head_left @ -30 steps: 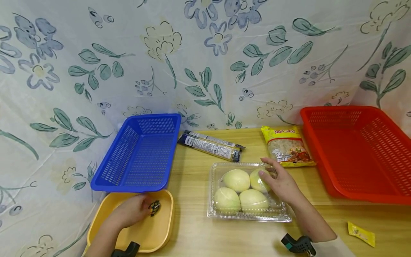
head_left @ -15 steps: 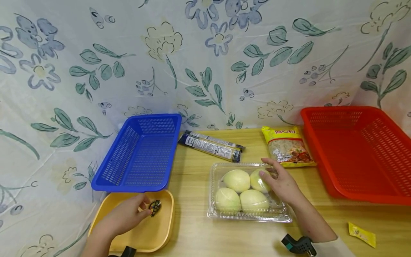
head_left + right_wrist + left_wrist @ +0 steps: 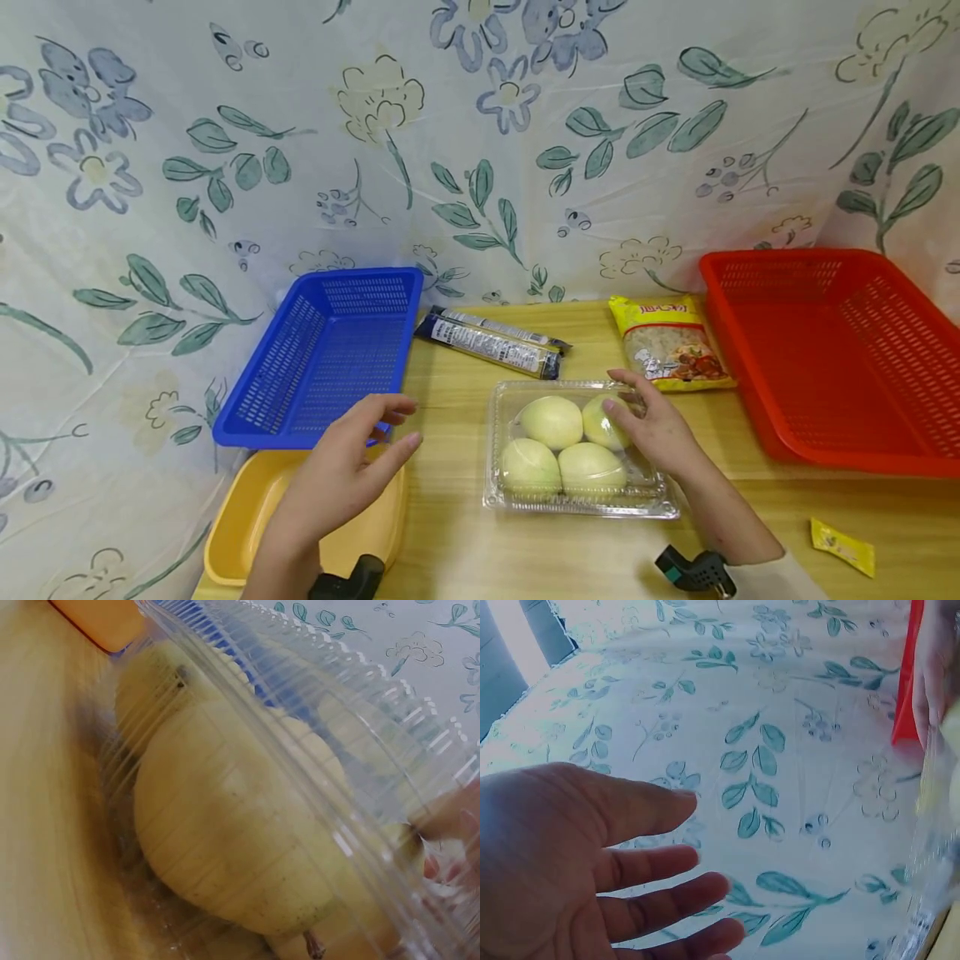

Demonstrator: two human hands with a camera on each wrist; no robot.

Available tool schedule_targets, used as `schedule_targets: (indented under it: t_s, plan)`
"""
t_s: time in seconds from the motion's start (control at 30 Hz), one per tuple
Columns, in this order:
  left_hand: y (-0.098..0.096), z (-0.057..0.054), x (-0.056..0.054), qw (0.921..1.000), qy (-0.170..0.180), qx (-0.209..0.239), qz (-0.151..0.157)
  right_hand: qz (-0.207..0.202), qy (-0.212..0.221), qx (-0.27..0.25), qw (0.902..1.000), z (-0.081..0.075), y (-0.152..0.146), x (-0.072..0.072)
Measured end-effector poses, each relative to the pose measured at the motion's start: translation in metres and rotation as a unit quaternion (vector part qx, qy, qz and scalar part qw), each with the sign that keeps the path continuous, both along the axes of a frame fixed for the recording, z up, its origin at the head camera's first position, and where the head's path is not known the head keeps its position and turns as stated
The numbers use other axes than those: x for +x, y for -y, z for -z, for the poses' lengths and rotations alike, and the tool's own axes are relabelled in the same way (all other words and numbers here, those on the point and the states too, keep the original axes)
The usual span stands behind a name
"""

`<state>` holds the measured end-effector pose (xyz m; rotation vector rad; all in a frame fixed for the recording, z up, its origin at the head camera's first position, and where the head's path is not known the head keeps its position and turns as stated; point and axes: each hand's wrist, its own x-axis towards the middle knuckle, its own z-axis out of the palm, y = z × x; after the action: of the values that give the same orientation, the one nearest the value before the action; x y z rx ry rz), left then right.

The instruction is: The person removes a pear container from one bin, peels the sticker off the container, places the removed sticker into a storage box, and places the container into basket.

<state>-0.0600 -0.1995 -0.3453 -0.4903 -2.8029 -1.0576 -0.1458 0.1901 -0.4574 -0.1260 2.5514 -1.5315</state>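
Observation:
My left hand (image 3: 345, 475) is raised over the yellow-orange basin (image 3: 255, 492), fingers spread and thumb apart. In the left wrist view nothing lies in its palm. The small dark wrapped item seen earlier in the basin is hidden behind this hand. A clear plastic clamshell box (image 3: 577, 504) of pale yellow pears (image 3: 551, 421) stands mid-table with its lid down. My right hand (image 3: 660, 429) holds its far right corner, thumb on the lid and a finger over the back edge. The right wrist view shows the pears through the ribbed plastic.
A blue basket (image 3: 337, 367) sits behind the basin. Dark long packets (image 3: 491, 342) lie behind the box. A yellow-topped food bag (image 3: 671, 346) leans near the red basket (image 3: 832, 350). A small yellow sachet (image 3: 842, 546) is at front right.
My left hand has let go of the small dark item in the basin, opened its fingers and risen up and to the right. My right hand and the box stay put.

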Motion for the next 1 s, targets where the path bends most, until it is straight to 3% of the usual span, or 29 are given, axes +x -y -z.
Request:
schedule_targets:
  t_s: [0.13, 0.27, 0.5, 0.63, 0.77, 0.87, 1.0]
  plan:
    - [-0.034, 0.006, -0.011, 0.9966, -0.044, 0.069, 0.005, -0.001, 0.004, 0.001, 1.0, 0.0, 0.0, 0.0]
    - [-0.073, 0.023, -0.026, 0.9874, -0.055, 0.148, -0.006, -0.001, 0.006, 0.0, 1.0, 0.0, 0.0, 0.0]
    - [-0.11, 0.064, -0.052, 0.964, 0.025, 0.257, -0.065, 0.0, 0.001, 0.001, 1.0, 0.001, 0.0, 0.0]
    - [-0.115, 0.094, -0.063, 0.9551, 0.085, 0.266, -0.1, 0.0, 0.0, 0.002, 1.0, 0.0, 0.001, 0.0]
    - [-0.116, 0.12, -0.066, 0.9455, 0.149, 0.275, -0.09, 0.003, -0.002, -0.005, 1.0, 0.001, 0.002, 0.001]
    - [-0.118, 0.129, -0.066, 0.9383, 0.173, 0.289, -0.077, 0.009, -0.004, -0.011, 0.9999, 0.001, 0.001, 0.002]
    - [-0.118, 0.132, -0.066, 0.9287, 0.183, 0.314, -0.076, 0.015, -0.003, -0.021, 0.9997, 0.002, 0.001, 0.003]
